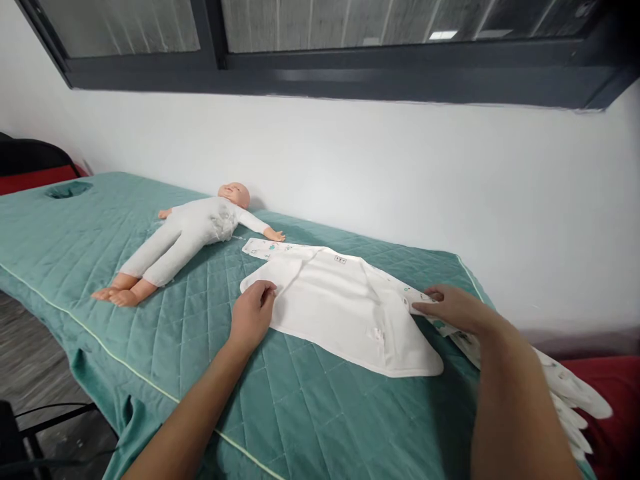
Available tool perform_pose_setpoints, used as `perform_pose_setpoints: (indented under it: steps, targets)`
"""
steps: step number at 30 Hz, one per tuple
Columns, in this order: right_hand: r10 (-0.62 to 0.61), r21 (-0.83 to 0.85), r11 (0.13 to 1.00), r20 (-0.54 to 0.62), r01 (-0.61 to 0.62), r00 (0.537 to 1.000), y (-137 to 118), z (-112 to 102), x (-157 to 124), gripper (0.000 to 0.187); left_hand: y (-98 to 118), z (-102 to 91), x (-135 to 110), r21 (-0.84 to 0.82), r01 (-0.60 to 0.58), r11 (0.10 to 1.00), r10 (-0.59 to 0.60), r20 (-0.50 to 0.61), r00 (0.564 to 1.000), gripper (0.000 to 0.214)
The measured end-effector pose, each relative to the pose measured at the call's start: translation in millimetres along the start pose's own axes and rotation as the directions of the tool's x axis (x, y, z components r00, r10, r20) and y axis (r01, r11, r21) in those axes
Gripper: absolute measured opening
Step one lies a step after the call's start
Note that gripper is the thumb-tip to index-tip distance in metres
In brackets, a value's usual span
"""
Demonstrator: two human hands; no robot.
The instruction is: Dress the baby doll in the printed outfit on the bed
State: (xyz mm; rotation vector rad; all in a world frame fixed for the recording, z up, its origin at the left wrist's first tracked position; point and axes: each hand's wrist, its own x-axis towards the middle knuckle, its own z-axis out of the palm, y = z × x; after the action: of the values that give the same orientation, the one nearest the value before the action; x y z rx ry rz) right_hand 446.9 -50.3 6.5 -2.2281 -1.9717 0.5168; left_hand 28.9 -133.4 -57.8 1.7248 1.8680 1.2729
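A white baby shirt (330, 300) lies spread open on the green quilted cover, its inside facing up and its patterned sleeves stretched to both sides. My left hand (254, 312) pinches the shirt's left front edge between thumb and fingers. At the other side, my right hand (453, 307) grips the end of the right sleeve (413, 293). Beyond my left hand a baby doll (195, 227) in a white body suit lies on its back, arms out, one hand close to the left sleeve (263, 248).
The quilted cover (310, 413) drapes over a long bed against a white wall (360, 167), below a dark window frame (400, 77). More patterned baby clothes (570, 393) lie at the right edge by a red surface (610, 387). A dark metal frame (55, 427) stands lower left.
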Motion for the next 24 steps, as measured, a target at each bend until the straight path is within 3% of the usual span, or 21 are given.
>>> perform_pose_setpoints:
  steps: [4,7,9,11,14,15,19,24]
  targets:
    - [-0.023,-0.059,0.998,-0.001,0.023,1.0,1.7,-0.9,-2.0,0.031,-0.8,0.4,0.7,0.037,-0.012,0.999,0.012,0.01,1.0,0.018]
    - [-0.006,-0.004,1.0,-0.176,0.005,0.984,-5.9,0.1,-3.2,0.023,-0.3,-0.4,0.8,0.048,-0.01,0.999,0.01,0.018,1.0,0.019]
    - [-0.007,0.091,0.995,-0.348,0.041,0.937,-14.2,0.4,-6.4,0.021,0.4,-1.2,0.6,0.042,-0.009,0.999,0.008,0.023,1.0,0.02]
    - [-0.004,0.143,0.986,-0.515,0.09,0.857,-22.1,1.1,-10.3,0.021,1.1,-1.8,0.4,0.033,-0.002,0.999,0.001,0.031,1.0,0.02]
    - [-0.017,0.135,0.982,-0.641,0.135,0.767,-26.6,3.8,-12.1,0.023,1.9,-2.3,0.6,0.021,0.014,1.0,-0.015,0.037,0.999,0.021]
    - [-0.001,0.139,0.984,-0.632,0.115,0.775,-25.4,5.1,-10.9,0.024,2.1,-2.4,0.8,0.017,0.017,1.0,-0.018,0.04,0.999,0.021]
    - [0.149,0.099,0.988,-0.404,-0.118,0.903,-10.7,12.3,-0.5,0.031,2.7,-2.7,1.4,0.006,0.033,0.999,-0.034,0.049,0.998,0.021]
    - [0.294,0.028,0.954,-0.292,-0.299,0.91,8.1,19.5,8.5,0.062,3.2,-3.0,1.1,0.006,0.039,0.999,-0.039,0.059,0.997,0.021]
